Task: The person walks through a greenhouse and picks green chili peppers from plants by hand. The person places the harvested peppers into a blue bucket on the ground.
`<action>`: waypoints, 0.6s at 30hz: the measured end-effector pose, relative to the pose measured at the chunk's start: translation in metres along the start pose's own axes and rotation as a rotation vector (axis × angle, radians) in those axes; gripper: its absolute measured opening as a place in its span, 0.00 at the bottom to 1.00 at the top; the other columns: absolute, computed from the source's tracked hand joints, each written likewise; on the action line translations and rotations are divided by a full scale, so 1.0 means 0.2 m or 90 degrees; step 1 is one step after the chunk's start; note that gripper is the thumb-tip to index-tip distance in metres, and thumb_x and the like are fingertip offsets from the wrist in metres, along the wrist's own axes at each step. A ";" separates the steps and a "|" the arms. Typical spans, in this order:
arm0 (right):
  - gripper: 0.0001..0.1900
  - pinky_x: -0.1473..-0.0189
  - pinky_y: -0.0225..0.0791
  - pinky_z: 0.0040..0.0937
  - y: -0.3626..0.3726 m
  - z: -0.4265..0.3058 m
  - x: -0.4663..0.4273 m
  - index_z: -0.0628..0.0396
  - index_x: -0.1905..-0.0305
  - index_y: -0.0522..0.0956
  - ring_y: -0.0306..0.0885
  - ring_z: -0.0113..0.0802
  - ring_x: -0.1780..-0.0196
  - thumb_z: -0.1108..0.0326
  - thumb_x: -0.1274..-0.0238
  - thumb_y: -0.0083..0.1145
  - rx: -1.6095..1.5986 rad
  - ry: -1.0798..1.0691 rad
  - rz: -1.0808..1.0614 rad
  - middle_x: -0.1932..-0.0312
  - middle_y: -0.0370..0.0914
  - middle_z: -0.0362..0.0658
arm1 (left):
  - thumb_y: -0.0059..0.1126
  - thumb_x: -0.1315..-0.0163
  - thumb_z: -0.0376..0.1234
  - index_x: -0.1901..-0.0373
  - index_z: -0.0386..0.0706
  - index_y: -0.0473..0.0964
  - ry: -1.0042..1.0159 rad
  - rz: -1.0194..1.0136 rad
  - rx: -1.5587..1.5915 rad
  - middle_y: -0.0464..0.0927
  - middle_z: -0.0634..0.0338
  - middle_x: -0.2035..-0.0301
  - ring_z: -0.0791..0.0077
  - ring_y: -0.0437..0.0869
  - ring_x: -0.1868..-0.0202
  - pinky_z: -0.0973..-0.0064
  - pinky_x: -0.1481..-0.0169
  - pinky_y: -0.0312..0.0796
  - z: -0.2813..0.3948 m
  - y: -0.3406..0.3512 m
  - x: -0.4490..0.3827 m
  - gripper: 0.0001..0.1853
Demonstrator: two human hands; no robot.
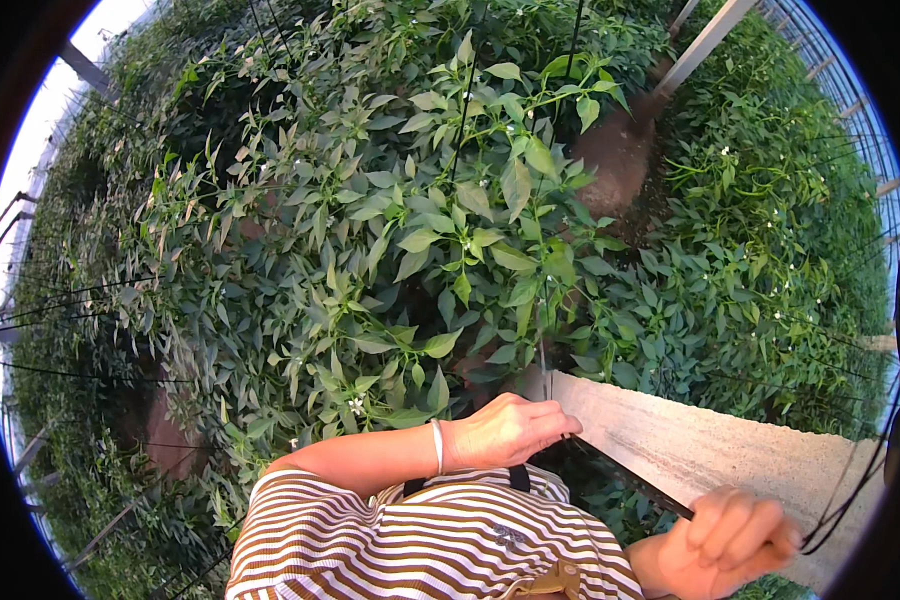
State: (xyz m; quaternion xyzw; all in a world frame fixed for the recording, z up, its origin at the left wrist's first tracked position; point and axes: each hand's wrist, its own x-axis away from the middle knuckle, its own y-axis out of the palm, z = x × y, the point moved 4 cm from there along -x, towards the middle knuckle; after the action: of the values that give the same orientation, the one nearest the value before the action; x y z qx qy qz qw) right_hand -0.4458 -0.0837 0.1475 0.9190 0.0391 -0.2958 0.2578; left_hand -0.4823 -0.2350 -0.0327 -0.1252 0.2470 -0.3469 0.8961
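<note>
My left hand (511,429), a pale bangle on its wrist, is closed around a black cord (630,474) in front of my chest. The cord runs taut from there down to my right hand (742,529), which is slightly blurred and curled around it. Past the right hand, thin dark strands (847,506) rise at the right edge. Behind both hands slants a rough pale concrete post (690,439). From near its top end a thin light line (544,352) leads up into the leaves of a pepper plant (510,255).
Dense pepper plants with white flowers surround me. Dark vertical strings (465,112) hang among them. Bare brown soil (616,161) shows between rows. A pale post (705,45) leans at the upper right. Thin green peppers (757,184) hang at right. Plastic sheeting (26,165) borders the left.
</note>
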 end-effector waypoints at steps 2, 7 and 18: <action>0.14 0.79 0.56 0.23 0.04 -0.07 -0.07 0.54 0.50 0.79 0.63 0.23 0.81 0.60 0.32 0.48 -0.090 -0.016 0.015 0.79 0.67 0.33 | 0.55 0.46 0.22 0.52 0.33 0.72 0.130 0.068 0.078 0.72 0.55 0.74 0.61 0.77 0.76 0.68 0.74 0.70 0.15 -0.06 -0.03 0.17; 0.12 0.83 0.50 0.19 0.12 -0.06 -0.09 0.55 0.54 0.78 0.57 0.21 0.85 0.62 0.30 0.45 -0.183 0.129 0.073 0.83 0.63 0.33 | 0.51 0.41 0.25 0.60 0.30 0.74 0.410 -0.032 0.197 0.64 0.57 0.80 0.64 0.73 0.80 0.69 0.77 0.65 0.57 -0.09 -0.18 0.09; 0.18 0.90 0.47 0.23 -0.09 0.12 -0.02 0.58 0.47 0.66 0.52 0.22 0.90 0.57 0.23 0.28 -0.211 0.301 0.075 0.85 0.58 0.35 | 0.46 0.33 0.33 0.57 0.34 0.75 0.461 -0.017 0.591 0.80 0.45 0.64 0.50 0.81 0.64 0.64 0.60 0.74 0.78 0.15 -0.23 0.12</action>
State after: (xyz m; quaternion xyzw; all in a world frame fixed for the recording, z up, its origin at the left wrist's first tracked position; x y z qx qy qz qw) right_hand -0.4652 -0.0789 0.1254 0.9084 0.0925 -0.0476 0.4050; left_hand -0.4124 -0.1737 0.1034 0.4036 0.3582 -0.4506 0.7112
